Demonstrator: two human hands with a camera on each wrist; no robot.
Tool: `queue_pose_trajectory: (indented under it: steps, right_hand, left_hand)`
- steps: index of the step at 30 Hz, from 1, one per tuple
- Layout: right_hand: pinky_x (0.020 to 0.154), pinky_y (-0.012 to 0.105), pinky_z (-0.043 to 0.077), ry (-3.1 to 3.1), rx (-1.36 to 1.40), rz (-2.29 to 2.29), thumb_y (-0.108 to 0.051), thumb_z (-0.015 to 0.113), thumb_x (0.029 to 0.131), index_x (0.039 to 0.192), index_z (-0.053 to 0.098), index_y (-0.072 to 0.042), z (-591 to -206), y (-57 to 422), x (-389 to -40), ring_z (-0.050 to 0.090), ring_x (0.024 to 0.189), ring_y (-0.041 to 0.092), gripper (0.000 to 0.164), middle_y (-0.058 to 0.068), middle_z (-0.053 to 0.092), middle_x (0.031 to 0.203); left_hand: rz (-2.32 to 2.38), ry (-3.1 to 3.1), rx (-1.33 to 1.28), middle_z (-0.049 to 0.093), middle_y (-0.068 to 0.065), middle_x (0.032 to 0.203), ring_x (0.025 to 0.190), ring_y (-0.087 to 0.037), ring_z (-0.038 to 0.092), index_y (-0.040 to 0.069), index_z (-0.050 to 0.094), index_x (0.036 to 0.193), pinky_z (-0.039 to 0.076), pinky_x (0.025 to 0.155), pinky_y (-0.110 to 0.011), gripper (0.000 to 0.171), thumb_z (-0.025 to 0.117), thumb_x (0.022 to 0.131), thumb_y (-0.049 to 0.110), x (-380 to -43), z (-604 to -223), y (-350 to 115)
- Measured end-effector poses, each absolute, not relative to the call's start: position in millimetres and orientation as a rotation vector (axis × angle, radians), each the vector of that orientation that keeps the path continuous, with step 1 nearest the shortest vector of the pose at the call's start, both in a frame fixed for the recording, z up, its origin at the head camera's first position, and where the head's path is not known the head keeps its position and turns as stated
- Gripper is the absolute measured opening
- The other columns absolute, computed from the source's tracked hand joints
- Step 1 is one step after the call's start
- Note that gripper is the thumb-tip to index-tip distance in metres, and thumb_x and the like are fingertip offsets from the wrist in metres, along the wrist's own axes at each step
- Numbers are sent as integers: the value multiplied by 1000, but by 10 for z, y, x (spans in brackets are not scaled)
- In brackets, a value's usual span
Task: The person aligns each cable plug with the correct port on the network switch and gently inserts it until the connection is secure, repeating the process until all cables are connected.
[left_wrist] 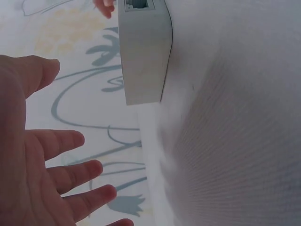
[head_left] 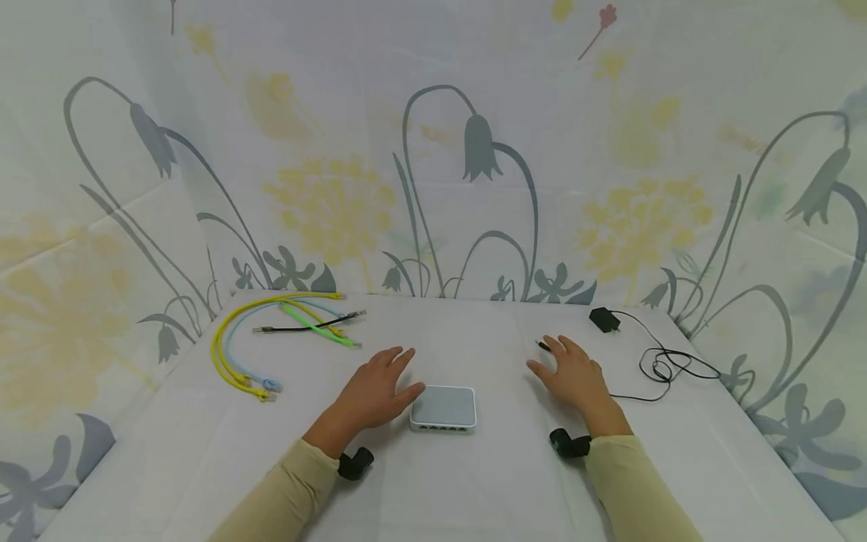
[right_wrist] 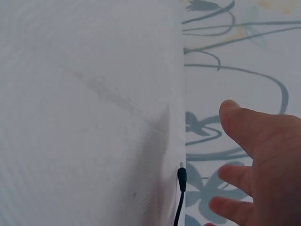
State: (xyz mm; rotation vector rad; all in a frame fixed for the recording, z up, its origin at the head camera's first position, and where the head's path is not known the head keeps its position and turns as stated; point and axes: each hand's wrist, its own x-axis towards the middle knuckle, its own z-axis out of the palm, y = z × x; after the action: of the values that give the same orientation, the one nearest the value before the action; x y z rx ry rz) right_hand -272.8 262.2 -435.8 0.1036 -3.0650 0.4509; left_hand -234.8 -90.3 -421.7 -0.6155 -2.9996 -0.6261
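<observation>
A small white network switch [head_left: 443, 407] with a grey top lies on the white table, its row of ports facing the person. Just left of it hovers the left hand [head_left: 376, 391], fingers spread, its thumb overlapping the switch's corner in the head view. In the left wrist view the switch's side [left_wrist: 146, 56] and one port show beyond the thumb. The right hand [head_left: 573, 376] holds nothing, its fingers apart, over the table to the right. Close by its fingertips lies a black barrel plug [right_wrist: 182, 179] on a thin cord.
At the back left lie several network cables: yellow [head_left: 215, 350], light blue [head_left: 230, 331], green [head_left: 318, 329] and black [head_left: 291, 329]. A black power adapter [head_left: 604, 320] with a loosely coiled cord [head_left: 667, 365] sits back right. Flower-printed cloth [head_left: 467, 211] stands around the table.
</observation>
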Motion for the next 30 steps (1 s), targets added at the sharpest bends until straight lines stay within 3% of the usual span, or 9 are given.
queue_pose_trajectory:
  steps: [10,16,30]
  right_hand:
    - [111,64,25,-3111,128,649,-55,43,98,151,27,-2,-4376,2687,-2762,25,140,50,77,30,26,153]
    - [112,62,26,-3138,101,696,-47,48,98,150,30,1,-4422,2691,-2757,28,139,50,73,31,31,150]
    - [106,65,32,-3116,18,728,-33,53,97,147,39,-5,-4471,2720,-2776,35,136,50,59,27,39,148]
  left_hand:
    - [-683,-3023,-702,35,-14,154,141,-34,34,13,35,151,34,110,-57,68,54,96,48,-2264,-4188,-812]
    - [-697,-3065,-755,35,-14,154,142,-34,34,14,35,151,34,111,-54,72,59,93,49,-2243,-4203,-737]
    - [-784,-3133,-873,34,-11,154,140,-28,38,15,36,150,39,110,-46,74,66,90,44,-2230,-4288,-636]
